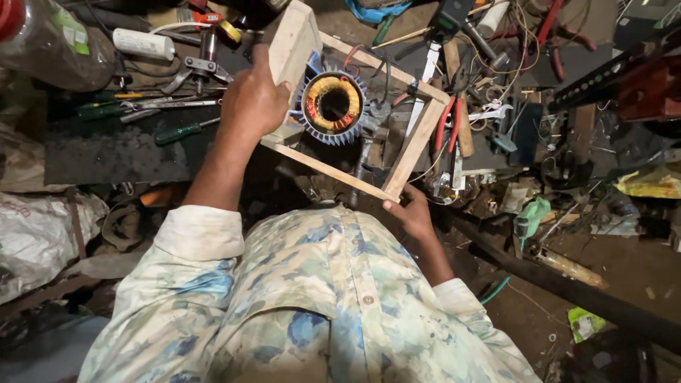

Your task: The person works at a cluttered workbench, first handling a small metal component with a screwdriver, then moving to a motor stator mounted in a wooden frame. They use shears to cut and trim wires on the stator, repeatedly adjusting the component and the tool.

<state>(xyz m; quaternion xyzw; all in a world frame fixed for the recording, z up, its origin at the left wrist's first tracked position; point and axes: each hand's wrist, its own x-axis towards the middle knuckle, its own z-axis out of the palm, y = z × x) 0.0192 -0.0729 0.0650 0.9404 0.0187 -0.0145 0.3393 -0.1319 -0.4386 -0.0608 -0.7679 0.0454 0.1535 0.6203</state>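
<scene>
Person holds a wooden frame (355, 106) over the cluttered workbench (106, 152). Left hand (252, 99) is wrapped around the thick left-side block, fingers closed on it. Right hand (410, 213) pinches the frame's near right corner. A motor stator (332, 105), copper windings in a blue finned housing, sits inside the frame towards its left side, just beside the left hand. Judgement: keep the frame level and both grips firm, since the stator looks heavy and the thin slats could rack. Keep the loose wires (369, 64) clear of the pliers (454, 124) at the right edge.
</scene>
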